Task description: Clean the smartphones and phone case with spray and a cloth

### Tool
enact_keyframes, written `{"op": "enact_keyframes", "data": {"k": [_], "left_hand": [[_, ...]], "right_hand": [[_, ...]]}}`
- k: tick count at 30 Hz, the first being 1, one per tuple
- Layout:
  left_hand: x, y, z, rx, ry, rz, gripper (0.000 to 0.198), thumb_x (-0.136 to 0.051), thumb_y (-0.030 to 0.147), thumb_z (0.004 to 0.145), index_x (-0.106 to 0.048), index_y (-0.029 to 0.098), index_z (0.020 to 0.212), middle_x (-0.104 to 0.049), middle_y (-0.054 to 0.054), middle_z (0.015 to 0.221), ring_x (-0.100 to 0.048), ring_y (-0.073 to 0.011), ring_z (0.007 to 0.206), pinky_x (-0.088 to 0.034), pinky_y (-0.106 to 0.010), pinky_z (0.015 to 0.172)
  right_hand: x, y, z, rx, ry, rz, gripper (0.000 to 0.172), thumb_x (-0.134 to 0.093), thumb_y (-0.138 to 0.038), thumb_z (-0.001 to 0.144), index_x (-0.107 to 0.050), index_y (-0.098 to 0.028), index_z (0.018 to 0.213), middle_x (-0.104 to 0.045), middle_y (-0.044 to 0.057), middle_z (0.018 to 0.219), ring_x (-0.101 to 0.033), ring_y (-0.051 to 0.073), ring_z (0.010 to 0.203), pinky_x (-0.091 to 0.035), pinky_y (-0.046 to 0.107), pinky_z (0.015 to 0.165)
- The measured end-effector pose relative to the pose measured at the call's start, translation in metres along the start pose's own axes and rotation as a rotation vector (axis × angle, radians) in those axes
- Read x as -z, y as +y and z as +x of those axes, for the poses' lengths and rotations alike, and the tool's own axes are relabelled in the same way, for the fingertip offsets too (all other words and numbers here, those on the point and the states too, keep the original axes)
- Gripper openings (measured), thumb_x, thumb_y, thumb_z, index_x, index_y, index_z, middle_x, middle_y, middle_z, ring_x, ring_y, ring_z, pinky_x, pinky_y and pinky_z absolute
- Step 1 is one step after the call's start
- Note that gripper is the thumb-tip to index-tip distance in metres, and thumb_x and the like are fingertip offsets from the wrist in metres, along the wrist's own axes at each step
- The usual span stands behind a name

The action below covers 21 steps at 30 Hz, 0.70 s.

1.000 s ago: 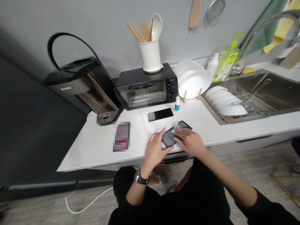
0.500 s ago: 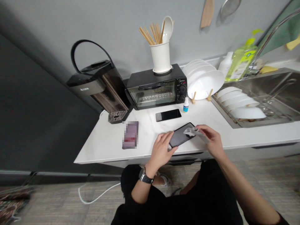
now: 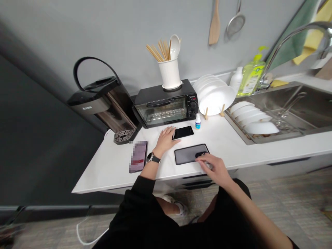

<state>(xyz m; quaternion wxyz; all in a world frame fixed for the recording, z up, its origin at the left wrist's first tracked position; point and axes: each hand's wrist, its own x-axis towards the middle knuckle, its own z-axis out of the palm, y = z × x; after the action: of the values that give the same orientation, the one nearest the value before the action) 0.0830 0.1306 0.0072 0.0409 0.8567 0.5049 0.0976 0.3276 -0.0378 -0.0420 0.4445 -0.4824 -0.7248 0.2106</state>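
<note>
My left hand [image 3: 165,141] lies on the counter with its fingers stretched out, touching the left end of a black smartphone [image 3: 183,132]. Closer to me is a grey-backed phone [image 3: 185,155] with a black rim, face down on the counter. My right hand [image 3: 216,169] is over its right end, fingertips pinched together at the dark camera area. A bit of crumpled whitish wipe [image 3: 209,166] shows under the fingers, mostly hidden. Beyond the phones stands a small white spray bottle [image 3: 197,122] with a blue label.
Another phone [image 3: 138,157], partly pixelated, lies at the left. Behind stand a drinks dispenser [image 3: 103,100], a toaster oven [image 3: 166,107] with a chopstick holder [image 3: 169,73] on top, and racked white plates [image 3: 218,100]. The sink [image 3: 306,107] is at the right.
My left hand has left the grey-backed phone and moved up to the black smartphone. The grey-backed phone now lies flatter on the counter. My right hand remains at its camera end.
</note>
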Motion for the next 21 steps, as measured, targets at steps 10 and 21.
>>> {"op": "enact_keyframes", "data": {"k": [10,21], "left_hand": [[0.021,0.011,-0.034,0.111,0.052,0.096,0.025,-0.057,0.030,0.104,-0.071,0.021,0.122,-0.080,-0.012,0.094,-0.077,-0.0277,0.085,-0.054,-0.034,0.079],[0.025,0.023,-0.124,0.264,0.088,-0.907,0.036,-0.069,0.051,0.092,-0.072,0.016,0.100,-0.071,0.000,0.082,-0.063,-0.0160,0.072,-0.049,-0.025,0.067]], "right_hand": [[-0.017,-0.001,0.023,-0.035,-0.182,-0.457,0.022,-0.059,-0.025,0.103,-0.076,-0.027,0.117,-0.074,0.004,0.110,-0.076,0.020,0.088,-0.058,0.030,0.075],[-0.043,0.016,0.098,-0.071,-0.069,-0.172,0.045,-0.032,-0.035,0.111,-0.075,-0.020,0.105,-0.075,0.009,0.103,-0.072,0.023,0.094,-0.057,0.034,0.086]]}}
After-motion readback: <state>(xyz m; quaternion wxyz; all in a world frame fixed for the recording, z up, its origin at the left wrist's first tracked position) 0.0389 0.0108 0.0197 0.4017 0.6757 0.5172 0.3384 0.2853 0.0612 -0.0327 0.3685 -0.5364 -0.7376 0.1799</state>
